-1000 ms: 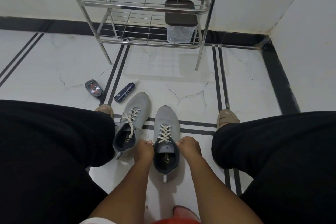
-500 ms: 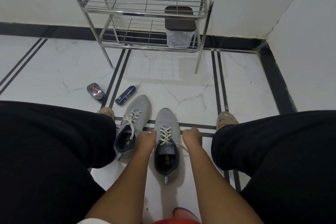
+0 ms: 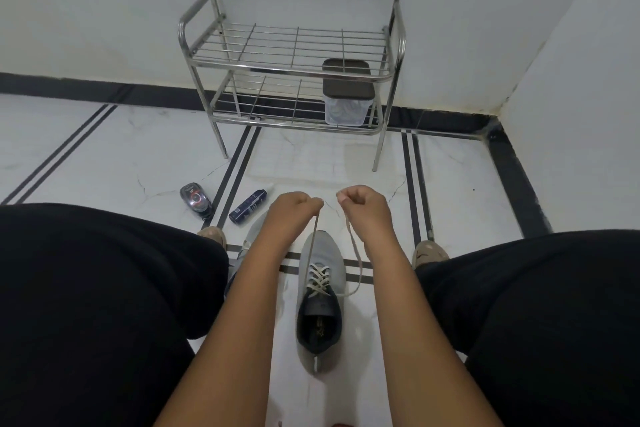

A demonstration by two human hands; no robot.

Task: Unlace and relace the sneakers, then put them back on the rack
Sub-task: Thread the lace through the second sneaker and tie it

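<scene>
White floor, rack (image 3: 291, 55) behind, spray can (image 3: 248, 207) beside sneaker (image 3: 320, 291)

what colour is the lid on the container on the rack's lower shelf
Dark brown, on the clear container's lid, seen in the head view.

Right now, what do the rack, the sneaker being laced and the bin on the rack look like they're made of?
Rack: polished metal tube and wire, probably steel; bright reflections along the bars.
Sneaker: grey knit or mesh fabric upper, matte, with a dark lining; pale woven lace pinched by the left hand and right hand.
Bin: clear plastic body, see-through; dark matte lid, likely plastic.
</scene>
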